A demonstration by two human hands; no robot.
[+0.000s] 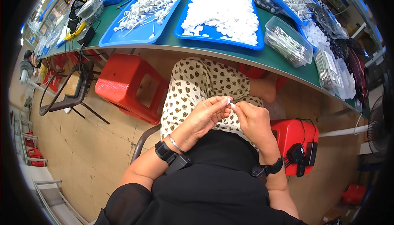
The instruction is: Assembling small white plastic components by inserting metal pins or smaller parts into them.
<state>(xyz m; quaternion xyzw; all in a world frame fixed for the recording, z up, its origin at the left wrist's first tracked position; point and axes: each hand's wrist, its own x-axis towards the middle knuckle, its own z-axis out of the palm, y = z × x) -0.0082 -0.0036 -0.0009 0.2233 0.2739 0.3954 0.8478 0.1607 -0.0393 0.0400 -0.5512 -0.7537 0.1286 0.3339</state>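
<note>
Both hands met over the lap, well short of the green table's (283, 63) near edge. The left hand (205, 116) was curled, fingertips pinched on a small white piece (227, 100); the right hand (252, 120) was closed too, its fingertips pressed to the same piece and what looked like a thin stick, too small to be sure. Nothing lay under it but the patterned trousers (197, 85), so a slip would likely have sent it to the floor (94, 143), hard to find. Room was tight: a red stool (127, 85) stood to the left, another red stool (293, 137) with black chargers to the right. On the table, the blue tray of white caps (246, 44) sat right at the near edge, so a raised elbow could have knocked it.
</note>
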